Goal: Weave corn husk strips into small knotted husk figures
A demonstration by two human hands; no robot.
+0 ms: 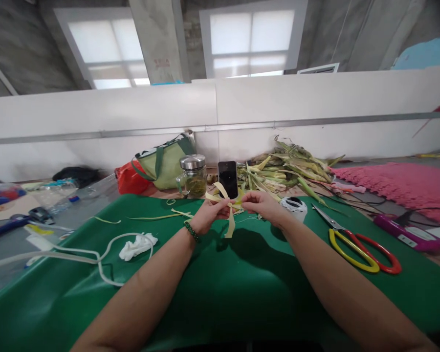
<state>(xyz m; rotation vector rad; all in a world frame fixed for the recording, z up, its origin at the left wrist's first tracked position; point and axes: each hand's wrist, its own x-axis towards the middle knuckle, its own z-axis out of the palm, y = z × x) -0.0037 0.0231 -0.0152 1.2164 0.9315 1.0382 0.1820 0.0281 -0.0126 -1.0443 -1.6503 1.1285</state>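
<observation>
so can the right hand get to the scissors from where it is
Probably yes, once it lets go. The right hand pinches the leaf strips together with the left hand. The scissors lie flat on the green mat just right of that forearm, nothing on them or in between.

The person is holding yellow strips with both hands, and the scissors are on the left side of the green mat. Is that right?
Not quite. The head view shows the scissors on the right side of the green mat, not the left. The left hand and the right hand do hold the yellow strips.
</observation>
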